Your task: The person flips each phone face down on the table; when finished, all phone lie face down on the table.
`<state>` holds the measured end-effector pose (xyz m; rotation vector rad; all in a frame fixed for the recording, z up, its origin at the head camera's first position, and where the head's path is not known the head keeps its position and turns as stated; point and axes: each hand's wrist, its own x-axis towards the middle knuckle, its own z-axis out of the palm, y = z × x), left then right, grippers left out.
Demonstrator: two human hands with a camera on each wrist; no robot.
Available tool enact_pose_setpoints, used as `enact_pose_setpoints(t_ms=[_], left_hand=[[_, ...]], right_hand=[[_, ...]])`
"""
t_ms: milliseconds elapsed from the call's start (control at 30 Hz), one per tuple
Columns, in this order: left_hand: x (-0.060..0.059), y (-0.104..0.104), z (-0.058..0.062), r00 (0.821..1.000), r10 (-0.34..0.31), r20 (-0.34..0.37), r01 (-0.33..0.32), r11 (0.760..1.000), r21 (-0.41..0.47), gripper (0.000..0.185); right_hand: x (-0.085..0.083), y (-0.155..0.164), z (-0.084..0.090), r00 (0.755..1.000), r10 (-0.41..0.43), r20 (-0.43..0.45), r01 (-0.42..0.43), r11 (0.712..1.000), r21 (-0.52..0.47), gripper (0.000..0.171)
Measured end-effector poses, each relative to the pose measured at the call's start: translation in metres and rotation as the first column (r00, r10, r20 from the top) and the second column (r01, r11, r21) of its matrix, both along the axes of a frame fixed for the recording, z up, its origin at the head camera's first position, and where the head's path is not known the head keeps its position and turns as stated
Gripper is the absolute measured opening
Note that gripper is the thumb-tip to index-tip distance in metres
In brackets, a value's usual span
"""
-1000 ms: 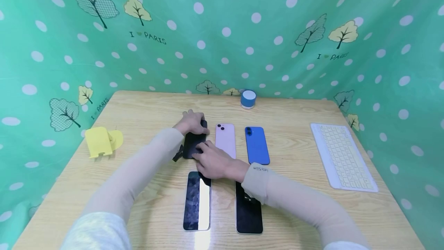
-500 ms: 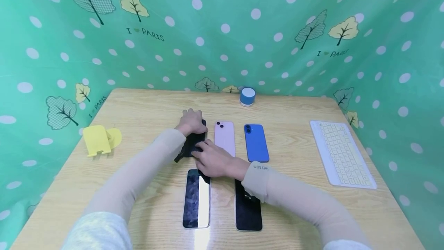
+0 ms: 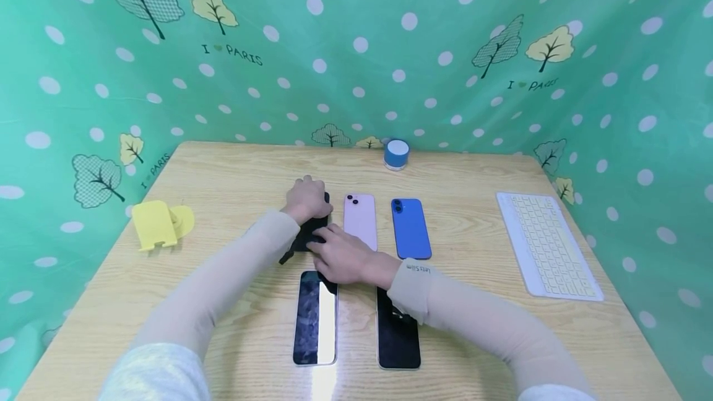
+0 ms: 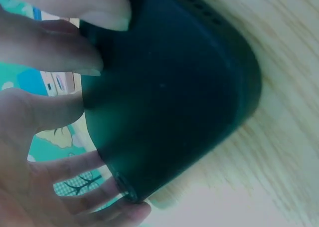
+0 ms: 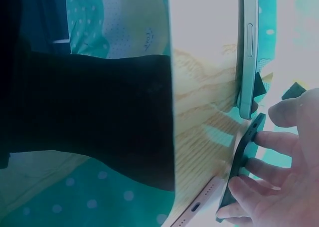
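In the head view a black phone point(image 3: 305, 237) lies on the table under both hands. My left hand point(image 3: 307, 197) grips its far end; in the left wrist view the thumb point(image 4: 55, 110) is at one long edge and other fingers point(image 4: 82, 164) reach round the end. My right hand point(image 3: 342, 257) touches the nearer right side with its fingertips. From the right wrist, the dark phone point(image 5: 238, 162) shows edge-on, several fingers against it, the thumb apart from it. The phone's left side is partly hidden in the head view.
Beside it lie a pink phone point(image 3: 360, 218) and a blue phone point(image 3: 411, 228). Two more phones, one reflective point(image 3: 315, 320) and one dark point(image 3: 398, 339), lie nearer. A yellow phone stand point(image 3: 157, 226), a white keyboard point(image 3: 548, 246) and a blue speaker point(image 3: 396, 155) are farther out.
The whole head view has shifted slightly upward on the table. Both hands stay on the black phone with almost no change of place relative to it.
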<state>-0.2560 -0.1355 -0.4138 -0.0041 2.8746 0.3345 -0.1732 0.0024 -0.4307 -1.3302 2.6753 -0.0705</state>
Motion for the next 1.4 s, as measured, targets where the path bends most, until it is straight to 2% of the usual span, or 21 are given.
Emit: enact_pose_setpoints(t_ms=[300,467,600,733,833,967,1167,1267,1400], left_hand=[[0.004,0.000,-0.007,1.000,-0.016,-0.016,0.016,0.999,-0.038,0.040],[0.010,0.000,-0.006,0.998,-0.055,-0.036,0.052,0.996,-0.074,0.042],[0.018,0.001,-0.004,0.993,-0.102,-0.053,0.096,0.990,-0.104,0.043],[0.028,0.002,0.003,0.983,-0.156,-0.098,0.144,0.983,-0.115,0.030],[0.040,0.003,0.010,0.973,-0.199,-0.118,0.186,0.976,-0.112,0.024],[0.059,0.003,0.014,0.957,-0.258,-0.134,0.246,0.964,-0.102,0.027],[0.096,0.002,0.017,0.929,-0.331,-0.165,0.325,0.944,-0.062,0.020],[0.116,0.004,0.016,0.933,-0.342,-0.113,0.339,0.940,-0.046,0.016],[0.135,0.012,0.011,0.939,-0.344,0.009,0.344,0.938,-0.047,0.029]], right_hand=[[0.003,-0.002,0.000,1.000,0.014,-0.002,-0.013,1.000,0.026,0.043],[0.006,0.000,0.002,1.000,0.026,0.018,-0.026,0.999,0.030,0.043],[0.009,0.006,0.004,0.998,0.036,0.045,-0.035,0.999,-0.016,0.043],[0.013,0.014,0.008,0.998,0.049,0.044,-0.045,0.995,-0.089,0.040],[0.016,0.019,0.013,0.996,0.067,0.057,-0.061,0.992,-0.114,0.038],[0.022,0.027,0.017,0.991,0.089,0.101,-0.079,0.991,-0.105,0.039],[0.024,0.039,0.016,0.991,0.108,0.075,-0.100,0.990,-0.101,0.023],[0.024,0.043,0.016,0.992,0.109,0.060,-0.103,0.990,-0.101,0.022],[0.024,0.047,0.017,0.993,0.097,0.061,-0.092,0.992,-0.088,0.031]])
